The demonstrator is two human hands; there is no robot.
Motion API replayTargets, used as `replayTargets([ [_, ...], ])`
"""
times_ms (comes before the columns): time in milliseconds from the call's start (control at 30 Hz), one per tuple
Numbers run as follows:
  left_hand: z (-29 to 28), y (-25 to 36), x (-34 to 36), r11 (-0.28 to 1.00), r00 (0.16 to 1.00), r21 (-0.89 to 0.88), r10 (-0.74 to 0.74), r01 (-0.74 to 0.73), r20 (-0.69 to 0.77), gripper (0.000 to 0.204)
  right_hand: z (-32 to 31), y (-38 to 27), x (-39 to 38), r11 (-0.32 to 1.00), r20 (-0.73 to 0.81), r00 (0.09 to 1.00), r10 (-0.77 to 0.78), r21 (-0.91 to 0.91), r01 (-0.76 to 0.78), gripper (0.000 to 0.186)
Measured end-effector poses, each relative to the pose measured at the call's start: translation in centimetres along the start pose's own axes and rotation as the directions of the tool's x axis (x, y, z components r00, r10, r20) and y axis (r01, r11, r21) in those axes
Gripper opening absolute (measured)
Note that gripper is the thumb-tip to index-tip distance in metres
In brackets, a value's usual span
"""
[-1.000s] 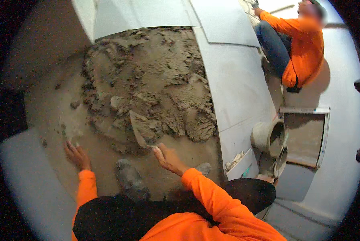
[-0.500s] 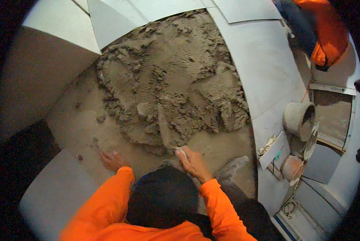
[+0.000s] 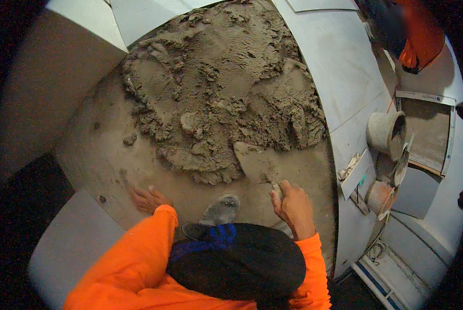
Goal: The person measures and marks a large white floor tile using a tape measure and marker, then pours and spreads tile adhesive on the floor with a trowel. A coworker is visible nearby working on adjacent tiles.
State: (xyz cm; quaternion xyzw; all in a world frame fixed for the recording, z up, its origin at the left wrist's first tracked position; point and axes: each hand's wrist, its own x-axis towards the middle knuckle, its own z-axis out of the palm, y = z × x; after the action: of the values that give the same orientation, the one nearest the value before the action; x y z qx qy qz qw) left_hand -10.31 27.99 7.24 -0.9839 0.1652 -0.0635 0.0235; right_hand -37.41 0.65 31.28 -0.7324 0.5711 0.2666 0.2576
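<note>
A wide heap of wet, grey-brown mortar (image 3: pixel 216 77) spreads over the floor in front of me. My right hand (image 3: pixel 295 206) is closed round the handle of a trowel (image 3: pixel 254 161). Its mortar-smeared blade lies flat at the near right edge of the heap. To the left, my left hand (image 3: pixel 151 199) rests on the dusty floor with its fingers spread, holding nothing. A dusty shoe (image 3: pixel 220 209) shows between my hands, in front of a dark garment that hides part of my right forearm.
Pale boards (image 3: pixel 340 67) line the right side. Beyond them stand a bucket (image 3: pixel 385 133), a reddish container (image 3: pixel 381 197) and a framed panel (image 3: pixel 425 134). Another person's orange sleeve (image 3: pixel 422 41) is at the upper right. Small lumps (image 3: pixel 130 139) lie on the left floor.
My right hand has moved right with the trowel, whose blade has swung from upright along the heap to lying flat at its near edge. My left hand stays on the floor. The view has shifted slightly.
</note>
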Motion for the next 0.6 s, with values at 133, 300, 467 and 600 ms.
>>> replayTargets([
  [133, -0.1, 0.2, -0.4, 0.997, 0.998, 0.047, -0.055, 0.053, 0.027, 0.065, -1.7, -0.5, 0.1, 0.966, -0.219, 0.974, -0.062, -0.259, 0.004, 0.027],
  [300, 0.6, -0.1, -0.2, 0.994, 0.996, -0.072, -0.075, 0.078, 0.039, 0.067, -2.0, -0.6, 1.9, 0.89, -0.248, 0.928, -0.279, -0.43, 0.153, 0.027],
  [467, 1.4, -1.0, -0.1, 0.997, 0.998, 0.073, -0.028, 0.025, 0.048, 0.065, -3.2, -1.1, 2.2, 0.832, -0.218, 0.883, -0.416, -0.483, 0.273, 0.027],
  [600, 1.1, -0.1, -0.5, 0.993, 0.994, 0.047, -0.109, 0.108, 0.018, 0.066, -4.5, -0.8, 1.0, 0.862, -0.167, 0.885, -0.435, -0.363, 0.355, 0.028],
])
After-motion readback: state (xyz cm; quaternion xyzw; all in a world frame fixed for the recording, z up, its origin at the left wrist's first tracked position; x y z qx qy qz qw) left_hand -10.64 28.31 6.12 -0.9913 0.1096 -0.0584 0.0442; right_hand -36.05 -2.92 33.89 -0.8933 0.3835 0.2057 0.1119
